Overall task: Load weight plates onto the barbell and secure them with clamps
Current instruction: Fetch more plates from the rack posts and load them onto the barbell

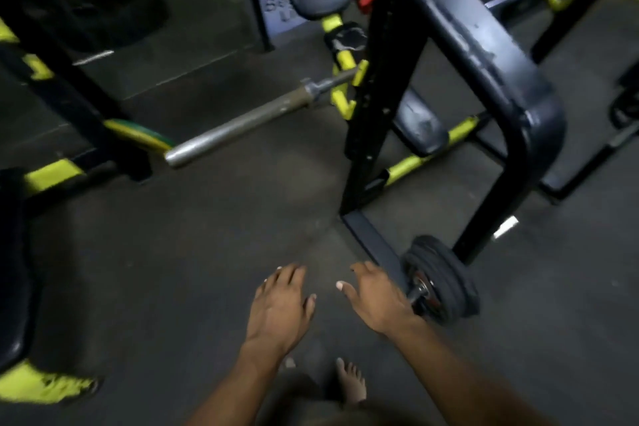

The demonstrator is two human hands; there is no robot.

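Dim, murky gym light; a glint on the barbell sleeve tip (the brightest spot), soft motion blur throughout, wide-angle bending at the edges.

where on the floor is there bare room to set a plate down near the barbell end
Bare dark floor lies between the barbell sleeve above, both hands below, and the black rack base to the right. It is crowded right of the right hand, where a small dumbbell lies against the rack, and along the yellow-black frame at left.
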